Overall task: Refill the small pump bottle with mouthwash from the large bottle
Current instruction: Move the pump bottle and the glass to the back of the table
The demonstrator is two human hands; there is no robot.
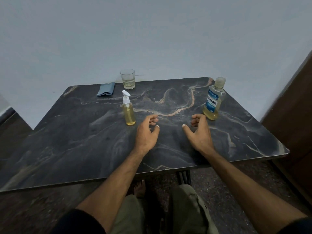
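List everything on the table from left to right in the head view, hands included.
Blue cloth → glass → small pump bottle → left hand → right hand → large mouthwash bottle.

small pump bottle [128,110]: clear plastic, slim, white pump head fitted on top with nozzle pointed up-left; pale yellow liquid seen inside up to near the shoulder; stood upright on the dark marbled table [76,132], left of centre.
large bottle [213,100]: clear, wide-bodied mouthwash bottle, blue and white label faced toward the camera, translucent cap screwed on; yellow liquid seen in the lower part, below the label; stood upright near the table's right edge, toward the far side.
relation: the two bottles are set well apart, neither tilted, neither touched by anything.
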